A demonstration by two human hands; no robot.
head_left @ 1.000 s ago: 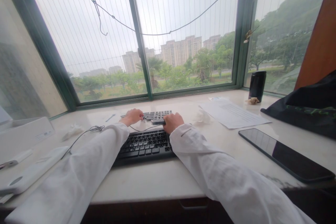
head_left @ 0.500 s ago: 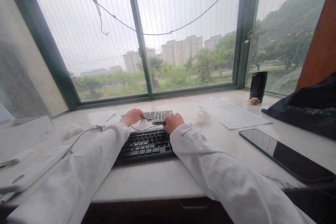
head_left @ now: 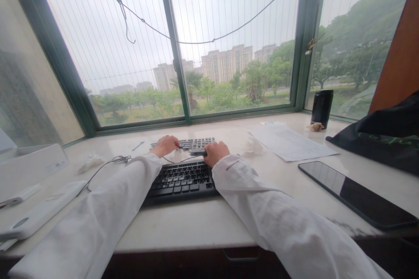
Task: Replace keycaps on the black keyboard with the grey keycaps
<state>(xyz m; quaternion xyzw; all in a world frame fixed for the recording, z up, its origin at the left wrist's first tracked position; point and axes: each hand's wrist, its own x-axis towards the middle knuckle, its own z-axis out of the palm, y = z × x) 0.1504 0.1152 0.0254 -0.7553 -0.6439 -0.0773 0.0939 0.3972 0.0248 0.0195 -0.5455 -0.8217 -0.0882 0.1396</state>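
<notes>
The right hand (head_left: pixel 216 153) is closed at the fingertips on the near end of a small dark block (head_left: pixel 197 152), which points from that grip toward the left hand. The left hand (head_left: pixel 164 146) has its thumb and fingertips drawn close together across from the block; whether anything is pinched between them I cannot tell. A thin cord (head_left: pixel 180 162) curves just below both grips, running between the hands. The black keyboard (head_left: pixel 180 183) lies on the table (head_left: pixel 183 235) below the hands, on the near side of the grip, with the white sleeves passing along both its ends. Just beyond the fingers, rows of grey keys (head_left: pixel 203 142) stretch from one hand to the other. Left of the left grip are a blue stick (head_left: pixel 138 145), crumpled plastic (head_left: pixel 91 163) and, farther out, a white box (head_left: pixel 32 161). To the right of the right grip sits a pale crumpled wad (head_left: pixel 253 146), then paper (head_left: pixel 291 141); a phone (head_left: pixel 356 194) lies nearer the table edge, and a black can (head_left: pixel 321 109) stands upright well beyond, with a dark bag (head_left: pixel 382 139) farther right.
</notes>
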